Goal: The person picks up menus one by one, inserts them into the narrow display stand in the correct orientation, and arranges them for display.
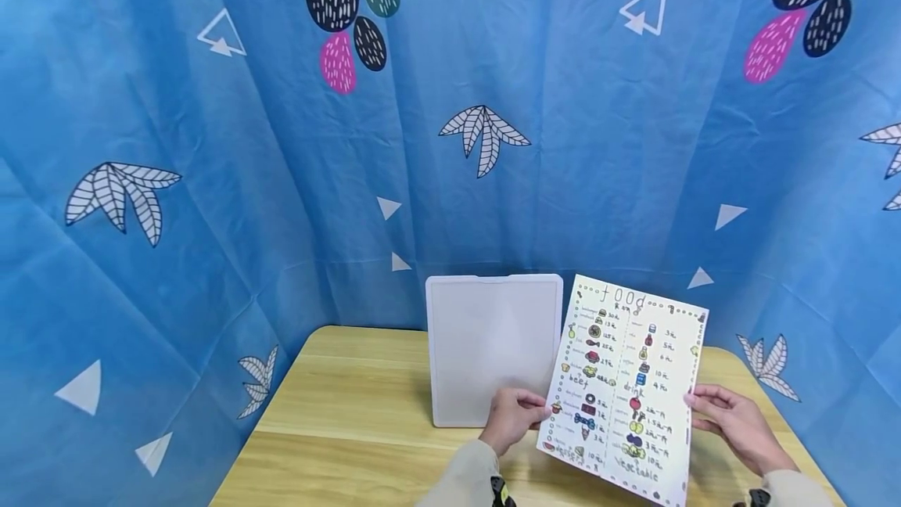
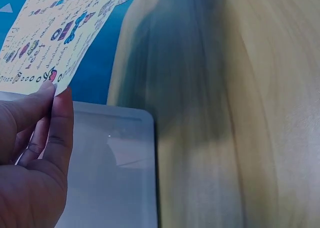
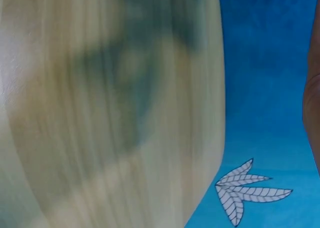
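Note:
A sheet of paper with a hand-drawn food menu (image 1: 619, 397) is held tilted above the table, its drawn side facing me. At its lower left edge, my left hand (image 1: 517, 417) pinches it between thumb and fingers; the left wrist view shows this left hand (image 2: 37, 148) with the thumb on the drawn side. My right hand (image 1: 735, 421) grips the right edge, thumb and fingers at the border. Only a sliver of the right hand (image 3: 312, 98) enters the right wrist view. Left of the paper stands a flat white panel (image 1: 493, 350) with a raised rim, partly overlapped by the sheet.
The light wooden table (image 1: 338, 413) has rounded far corners, and shadows fall across its top. A blue patterned curtain (image 1: 450, 202) hangs behind it and along both sides.

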{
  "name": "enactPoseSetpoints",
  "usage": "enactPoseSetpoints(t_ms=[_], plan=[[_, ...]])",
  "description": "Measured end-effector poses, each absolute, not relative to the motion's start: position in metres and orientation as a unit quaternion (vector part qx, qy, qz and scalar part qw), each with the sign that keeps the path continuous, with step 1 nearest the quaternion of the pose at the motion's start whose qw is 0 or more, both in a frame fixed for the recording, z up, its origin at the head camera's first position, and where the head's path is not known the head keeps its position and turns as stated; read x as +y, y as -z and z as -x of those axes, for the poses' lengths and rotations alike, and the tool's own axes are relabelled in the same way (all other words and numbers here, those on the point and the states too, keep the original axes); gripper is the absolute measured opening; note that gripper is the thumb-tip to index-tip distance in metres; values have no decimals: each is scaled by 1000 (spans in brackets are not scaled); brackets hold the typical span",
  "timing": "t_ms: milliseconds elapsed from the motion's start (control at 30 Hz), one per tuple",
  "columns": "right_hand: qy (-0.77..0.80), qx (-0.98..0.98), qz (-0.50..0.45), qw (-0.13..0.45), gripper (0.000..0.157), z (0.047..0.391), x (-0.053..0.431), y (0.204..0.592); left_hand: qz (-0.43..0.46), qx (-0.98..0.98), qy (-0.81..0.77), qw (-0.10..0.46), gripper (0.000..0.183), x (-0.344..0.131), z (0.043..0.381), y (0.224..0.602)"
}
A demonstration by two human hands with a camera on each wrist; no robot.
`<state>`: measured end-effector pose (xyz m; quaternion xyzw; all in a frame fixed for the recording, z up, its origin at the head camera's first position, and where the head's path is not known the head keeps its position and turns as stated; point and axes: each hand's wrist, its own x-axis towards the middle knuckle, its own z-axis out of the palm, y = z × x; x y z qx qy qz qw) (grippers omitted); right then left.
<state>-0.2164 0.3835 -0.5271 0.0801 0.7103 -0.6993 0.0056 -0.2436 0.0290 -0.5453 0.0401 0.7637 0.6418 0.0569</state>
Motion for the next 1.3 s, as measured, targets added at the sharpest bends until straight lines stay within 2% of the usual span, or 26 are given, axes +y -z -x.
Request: enactPoseSetpoints(t_ms=[433,633,933,1300], plan=[[725,688,0,-28,14,220,382,507,-67,776,-626,42,7,21,251,518],[727,685,42,-24,16,221,381,495,-76,775,-626,45,6,15,254,507],[710,699,70,-42,11,226,370,472,-107,766,-633,45,8,-1,262,486],[716,688,115,-31,24,229,358,466,-88,765,-636,49,10,-17,269,480]])
